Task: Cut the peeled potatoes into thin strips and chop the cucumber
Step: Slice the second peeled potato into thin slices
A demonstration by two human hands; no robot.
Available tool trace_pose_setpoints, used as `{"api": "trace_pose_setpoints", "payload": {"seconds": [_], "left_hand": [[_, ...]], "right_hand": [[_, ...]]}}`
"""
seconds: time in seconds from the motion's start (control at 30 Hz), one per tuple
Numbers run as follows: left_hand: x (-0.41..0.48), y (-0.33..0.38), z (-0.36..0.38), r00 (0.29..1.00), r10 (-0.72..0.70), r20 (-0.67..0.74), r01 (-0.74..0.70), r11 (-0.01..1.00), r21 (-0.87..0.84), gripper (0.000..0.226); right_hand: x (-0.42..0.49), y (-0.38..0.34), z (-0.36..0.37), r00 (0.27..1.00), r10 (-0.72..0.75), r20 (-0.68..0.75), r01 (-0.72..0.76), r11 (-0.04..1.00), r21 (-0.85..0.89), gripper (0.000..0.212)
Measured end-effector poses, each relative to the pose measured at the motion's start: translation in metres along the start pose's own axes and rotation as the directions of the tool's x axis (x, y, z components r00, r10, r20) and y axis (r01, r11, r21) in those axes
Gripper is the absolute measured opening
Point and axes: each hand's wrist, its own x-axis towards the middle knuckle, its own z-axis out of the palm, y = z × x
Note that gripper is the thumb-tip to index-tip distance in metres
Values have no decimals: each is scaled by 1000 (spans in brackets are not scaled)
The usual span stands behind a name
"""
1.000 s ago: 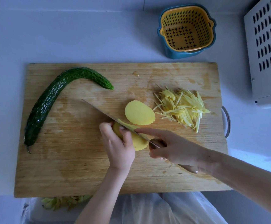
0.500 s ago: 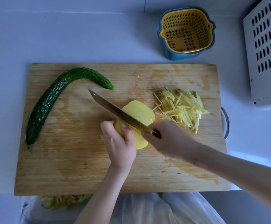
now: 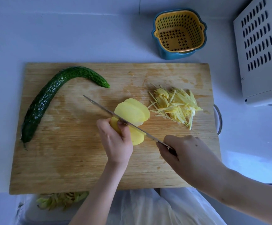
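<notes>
On the worktop's cutting board, the left hand grips the peeled potato and the right hand grips the knife mid-slice; the next cut likely needs steady, thin spacing.

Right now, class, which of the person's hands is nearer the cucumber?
Left. The left hand, holding the potato, lies right of the cucumber with bare board between; the right hand, gripping the knife, is even farther right.
</notes>
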Motion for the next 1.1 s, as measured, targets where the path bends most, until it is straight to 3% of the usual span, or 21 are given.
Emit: {"api": "trace_pose_setpoints", "payload": {"seconds": [0.43, 1.1], "left_hand": [[3, -3, -1, 1000, 5, 10, -5, 1000, 18, 19], [3, -6, -3, 999, -29, 25, 29, 1000, 2, 24]], "right_hand": [[-7, 10, -7, 993, 50, 110, -38, 994, -105, 37], [57, 6, 44, 986, 27, 166, -24, 1000, -21, 19]]}}
